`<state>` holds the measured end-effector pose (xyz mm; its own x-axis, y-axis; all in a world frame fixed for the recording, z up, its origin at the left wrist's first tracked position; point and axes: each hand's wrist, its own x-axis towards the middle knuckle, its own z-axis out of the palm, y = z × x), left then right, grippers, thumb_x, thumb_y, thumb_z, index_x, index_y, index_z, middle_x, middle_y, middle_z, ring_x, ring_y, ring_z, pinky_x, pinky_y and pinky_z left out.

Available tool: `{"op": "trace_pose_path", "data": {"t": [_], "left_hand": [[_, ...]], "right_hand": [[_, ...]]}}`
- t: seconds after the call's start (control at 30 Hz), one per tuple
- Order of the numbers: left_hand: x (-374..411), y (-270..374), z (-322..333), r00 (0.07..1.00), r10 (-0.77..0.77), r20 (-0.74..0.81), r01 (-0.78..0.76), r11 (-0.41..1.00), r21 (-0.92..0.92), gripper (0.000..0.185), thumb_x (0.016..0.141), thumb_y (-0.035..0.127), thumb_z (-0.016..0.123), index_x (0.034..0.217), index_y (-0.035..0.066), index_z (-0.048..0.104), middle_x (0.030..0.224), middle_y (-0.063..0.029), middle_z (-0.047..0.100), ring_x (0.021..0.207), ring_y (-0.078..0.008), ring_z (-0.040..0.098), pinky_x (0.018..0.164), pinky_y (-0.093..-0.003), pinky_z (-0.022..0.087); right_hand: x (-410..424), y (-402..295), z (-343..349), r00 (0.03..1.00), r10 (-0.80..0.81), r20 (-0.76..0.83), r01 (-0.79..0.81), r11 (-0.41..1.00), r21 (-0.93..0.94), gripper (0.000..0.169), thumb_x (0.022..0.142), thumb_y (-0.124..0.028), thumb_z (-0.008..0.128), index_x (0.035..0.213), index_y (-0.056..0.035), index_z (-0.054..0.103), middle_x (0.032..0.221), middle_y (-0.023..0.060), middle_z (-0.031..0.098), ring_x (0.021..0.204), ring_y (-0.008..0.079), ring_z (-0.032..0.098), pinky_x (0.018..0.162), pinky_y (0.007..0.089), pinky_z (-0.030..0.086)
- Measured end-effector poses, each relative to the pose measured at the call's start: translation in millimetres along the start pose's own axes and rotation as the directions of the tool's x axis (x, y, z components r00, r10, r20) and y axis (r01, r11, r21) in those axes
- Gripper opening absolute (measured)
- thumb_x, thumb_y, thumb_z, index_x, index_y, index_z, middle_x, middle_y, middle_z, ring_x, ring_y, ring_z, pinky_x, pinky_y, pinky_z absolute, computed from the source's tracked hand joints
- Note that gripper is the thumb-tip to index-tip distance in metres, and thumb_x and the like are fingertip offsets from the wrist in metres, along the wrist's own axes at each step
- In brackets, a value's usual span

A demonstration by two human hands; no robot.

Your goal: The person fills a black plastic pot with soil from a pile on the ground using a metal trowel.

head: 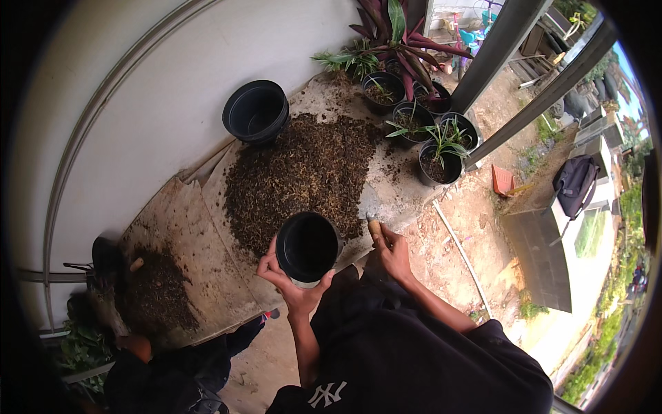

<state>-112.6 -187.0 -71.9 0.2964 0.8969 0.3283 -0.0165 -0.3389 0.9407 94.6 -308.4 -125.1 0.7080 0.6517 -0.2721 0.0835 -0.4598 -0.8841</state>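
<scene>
My left hand (pixel 297 287) grips a black plastic plant pot (pixel 308 248) by its side, tilted so that its dark opening faces me. The pot's inside is too shaded to tell what it holds. In my right hand (pixel 394 254) is the wooden handle of a garden trowel (pixel 370 205). Its metal blade rests at the right edge of a broad heap of dark potting mix (pixel 305 173), which looks fibrous and crumbly. Behind the heap, against the wall, stands a stack of black plastic pots (pixel 256 111).
Several potted seedlings (pixel 438 165) crowd the table's (pixel 232 274) far right corner, near a purple-leaved plant (pixel 401 44) and metal posts (pixel 501 49). At left, another person (pixel 170 378) stands by a smaller soil pile (pixel 160 295). An orange dustpan (pixel 502 179) lies on the ground.
</scene>
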Motion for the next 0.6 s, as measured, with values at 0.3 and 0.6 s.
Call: {"op": "trace_pose_path", "data": {"t": [0.3, 0.6], "left_hand": [[-1, -3, -4, 1.000, 0.007, 0.007, -0.007, 1.000, 0.015, 0.114, 0.075, 0.036, 0.103, 0.146, 0.010, 0.019, 0.162, -0.0301, 0.034, 0.148, -0.0407, 0.048, 0.126, -0.0540, 0.048], [0, -7, -6, 1.000, 0.012, 0.015, -0.012, 0.999, 0.037, 0.114, 0.074, 0.036, 0.103, 0.146, 0.011, 0.019, 0.162, -0.0301, 0.035, 0.145, -0.0398, 0.050, 0.124, -0.0531, 0.049]], "right_hand": [[-8, -10, -5, 0.989, 0.144, 0.041, -0.149, 0.973, 0.175, 0.059, 0.112, -0.029, 0.067, 0.153, 0.0124, 0.058, 0.081, 0.0048, 0.067, 0.073, 0.0114, 0.060, 0.067, 0.0342, 0.052], [-10, 36, -25, 0.994, 0.107, 0.035, -0.112, 0.975, 0.194, 0.050, 0.113, -0.026, 0.067, 0.157, -0.0038, 0.063, 0.088, 0.0015, 0.071, 0.063, 0.0057, 0.058, 0.048, 0.0246, 0.043]]}}
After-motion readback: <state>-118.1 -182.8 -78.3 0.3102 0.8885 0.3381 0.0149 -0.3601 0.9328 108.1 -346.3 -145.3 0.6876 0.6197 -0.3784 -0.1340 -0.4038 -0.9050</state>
